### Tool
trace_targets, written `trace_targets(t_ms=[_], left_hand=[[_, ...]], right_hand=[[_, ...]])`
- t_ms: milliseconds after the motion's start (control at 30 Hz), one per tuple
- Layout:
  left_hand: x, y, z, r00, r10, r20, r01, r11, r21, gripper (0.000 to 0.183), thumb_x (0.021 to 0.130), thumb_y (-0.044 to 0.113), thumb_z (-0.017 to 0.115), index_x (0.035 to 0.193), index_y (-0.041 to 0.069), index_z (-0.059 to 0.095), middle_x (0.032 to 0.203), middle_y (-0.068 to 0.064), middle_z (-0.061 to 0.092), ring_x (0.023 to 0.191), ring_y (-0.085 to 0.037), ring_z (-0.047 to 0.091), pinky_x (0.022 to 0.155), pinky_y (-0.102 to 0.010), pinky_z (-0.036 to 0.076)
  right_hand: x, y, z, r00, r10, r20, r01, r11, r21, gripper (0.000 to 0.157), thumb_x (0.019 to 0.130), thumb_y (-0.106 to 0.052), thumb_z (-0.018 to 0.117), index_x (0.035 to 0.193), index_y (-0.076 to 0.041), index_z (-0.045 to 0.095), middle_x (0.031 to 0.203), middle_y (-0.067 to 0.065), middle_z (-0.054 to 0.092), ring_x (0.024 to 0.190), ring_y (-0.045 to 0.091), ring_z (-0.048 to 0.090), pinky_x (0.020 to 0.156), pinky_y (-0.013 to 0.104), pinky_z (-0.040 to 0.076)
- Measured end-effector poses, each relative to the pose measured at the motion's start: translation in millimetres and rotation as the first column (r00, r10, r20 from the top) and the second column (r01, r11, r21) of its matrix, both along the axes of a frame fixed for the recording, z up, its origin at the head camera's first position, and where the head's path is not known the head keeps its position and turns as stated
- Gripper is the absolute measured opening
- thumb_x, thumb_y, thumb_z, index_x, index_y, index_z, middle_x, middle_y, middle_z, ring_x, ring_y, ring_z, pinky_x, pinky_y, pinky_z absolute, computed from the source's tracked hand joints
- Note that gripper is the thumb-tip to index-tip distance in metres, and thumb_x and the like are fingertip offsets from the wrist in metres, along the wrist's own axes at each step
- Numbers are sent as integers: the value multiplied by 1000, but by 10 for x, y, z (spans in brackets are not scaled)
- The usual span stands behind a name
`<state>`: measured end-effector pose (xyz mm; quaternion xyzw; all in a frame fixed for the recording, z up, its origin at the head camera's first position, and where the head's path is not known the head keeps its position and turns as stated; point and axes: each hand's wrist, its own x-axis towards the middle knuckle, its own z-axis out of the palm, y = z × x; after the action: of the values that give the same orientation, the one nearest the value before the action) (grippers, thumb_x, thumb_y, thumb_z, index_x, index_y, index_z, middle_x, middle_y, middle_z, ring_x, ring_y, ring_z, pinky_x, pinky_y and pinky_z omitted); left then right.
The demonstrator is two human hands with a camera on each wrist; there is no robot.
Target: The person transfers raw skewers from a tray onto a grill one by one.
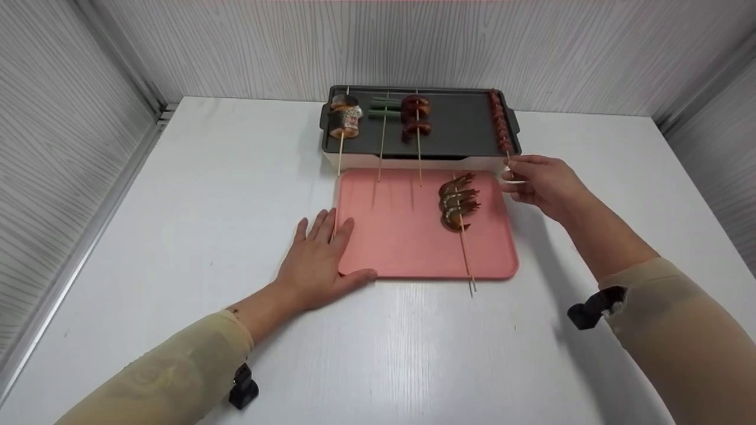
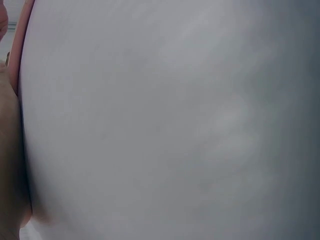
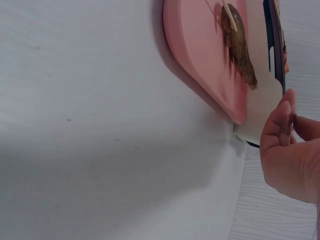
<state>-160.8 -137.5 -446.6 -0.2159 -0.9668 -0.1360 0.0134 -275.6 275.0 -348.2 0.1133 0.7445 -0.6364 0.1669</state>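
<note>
In the head view, my right hand pinches the stick end of a skewer of small red pieces, which lies along the right side of a dark grill plate. The right wrist view shows the same hand with thumb and fingers together beside the grill's edge. My left hand lies spread at the left front corner of a pink tray, its thumb along the front rim. A shrimp skewer rests on the tray's right half, its stick reaching past the front rim.
On the grill plate lie a fish skewer, a skewer with green stalks and a dark red glazed skewer. Their sticks stick out over the tray's back part. Wood-grain panels stand behind the white table.
</note>
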Motion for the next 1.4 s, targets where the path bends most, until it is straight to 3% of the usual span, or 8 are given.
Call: trace_targets(t_ms=[200, 367, 633, 967, 1400], left_hand=[[7, -2, -2, 1000, 1, 1, -1, 1000, 0, 110, 94, 89, 36, 167, 7, 31, 170, -28, 24, 161, -41, 17, 128, -63, 8], [4, -3, -2, 1000, -1, -4, 2, 1000, 4, 110, 94, 89, 36, 167, 7, 31, 170, -29, 24, 160, -41, 16, 128, -63, 8], [-5, 5, -3, 1000, -7, -7, 7, 1000, -9, 111, 93, 90, 36, 167, 7, 31, 170, -29, 23, 160, -42, 16, 128, -64, 8], [-5, -3, -4, 1000, 7, 12, -6, 1000, -26, 113, 92, 91, 33, 168, 8, 29, 171, -28, 22, 161, -42, 15, 128, -63, 8], [-5, 4, 3, 1000, 4, 19, -4, 1000, -4, 111, 93, 90, 35, 167, 7, 30, 170, -28, 24, 161, -41, 15, 128, -63, 7]], right_hand=[[19, 4, -29, 999, 2, 34, -4, 999, 50, 57, 111, -39, 56, 156, -5, 47, 119, 5, 65, 103, 14, 73, 82, 22, 58], [119, 58, -59, 999, 35, 15, -36, 999, 31, 62, 110, -41, 57, 156, -1, 44, 114, 4, 68, 101, 14, 75, 81, 21, 58], [496, 147, -102, 994, 112, 19, -112, 993, 38, 62, 111, -42, 55, 155, 1, 45, 115, 7, 70, 98, 16, 75, 83, 24, 59], [947, 70, -151, 964, 254, 74, -258, 965, 50, 58, 111, -37, 59, 153, 1, 49, 118, 9, 68, 100, 20, 73, 88, 30, 60], [1255, -89, -333, 932, 333, 143, -335, 942, -13, 49, 111, -33, 59, 144, 3, 57, 114, 14, 77, 96, 26, 79, 84, 35, 63]])
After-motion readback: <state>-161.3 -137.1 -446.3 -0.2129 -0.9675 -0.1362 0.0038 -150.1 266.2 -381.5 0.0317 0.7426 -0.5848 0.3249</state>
